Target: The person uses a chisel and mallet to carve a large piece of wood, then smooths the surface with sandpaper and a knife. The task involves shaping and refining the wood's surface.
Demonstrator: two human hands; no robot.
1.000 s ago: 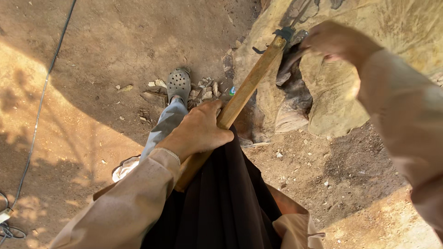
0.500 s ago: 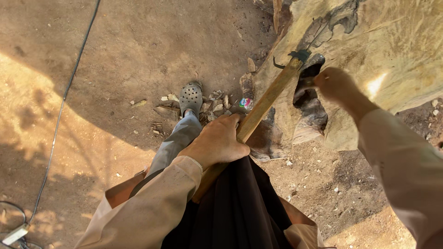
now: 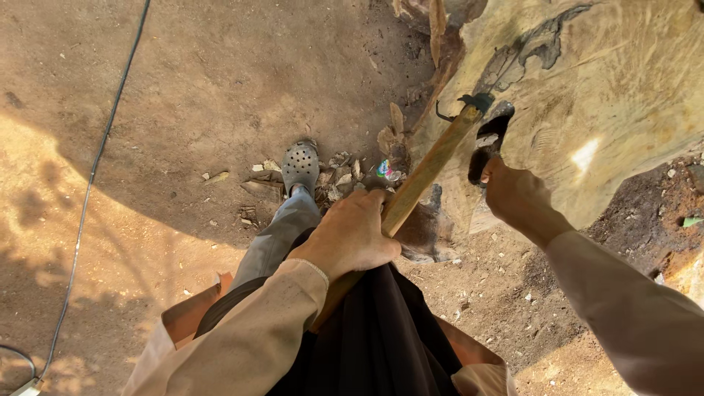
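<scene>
My left hand (image 3: 350, 236) grips the middle of a long wooden handle (image 3: 429, 169) of a hand tool. Its dark metal head (image 3: 475, 102) rests against a big pale log (image 3: 601, 95), right above a dark hollow (image 3: 490, 139) cut into the wood. My right hand (image 3: 515, 194) is at the lower edge of that hollow, fingers curled inward; what they hold, if anything, is hidden. Both arms wear tan sleeves. A dark cloth (image 3: 381, 337) hangs over my lap.
My foot in a grey perforated clog (image 3: 300, 166) stands on bare dirt among wood chips (image 3: 341, 172). A thin cable (image 3: 95, 176) runs across the ground at the left. Bark pieces (image 3: 438, 29) lean on the log. Dark soil (image 3: 660, 213) lies at the right.
My right hand has dropped from the tool head down to the hollow in the log. The view has shifted, and the handle and left hand sit more to the right.
</scene>
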